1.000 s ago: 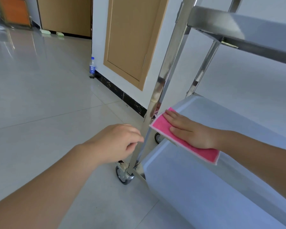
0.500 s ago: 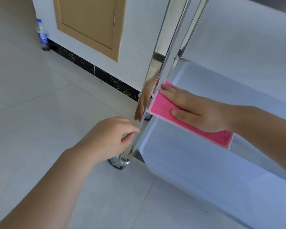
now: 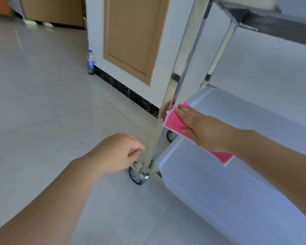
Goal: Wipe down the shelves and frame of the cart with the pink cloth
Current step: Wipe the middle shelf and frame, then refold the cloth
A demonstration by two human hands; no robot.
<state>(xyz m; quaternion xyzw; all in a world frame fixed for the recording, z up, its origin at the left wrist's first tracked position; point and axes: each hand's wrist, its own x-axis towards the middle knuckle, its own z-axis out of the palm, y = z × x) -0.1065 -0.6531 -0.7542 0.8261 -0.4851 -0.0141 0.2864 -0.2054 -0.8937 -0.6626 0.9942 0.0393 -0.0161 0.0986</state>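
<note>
Cart (image 3: 175, 82) stands to your right against the white wall, and what you have in reach now is its lower shelf (image 3: 237, 121) and the near upright post (image 3: 163, 121). Starting at the left, your left hand (image 3: 117, 152) hovers just beside the post, low down above the caster (image 3: 138, 175); its fingers are loosely curled and hold nothing. I judge you would do well to take hold of the post there, since a cart on wheels may roll away under a firm wipe. Moving right, the pink cloth (image 3: 173, 121) lies on the near edge of the lower shelf, its far corner touching the post. Your right hand (image 3: 201, 128) presses it flat, fingers straight. Keep that palm spread so the whole cloth bears down, and draw it along the rim in one long stroke before working inward. The corner where the shelf meets the post likely traps grime, so push the cloth's edge into it. Further right, the upper shelf (image 3: 281, 30) shows only its underside.
</note>
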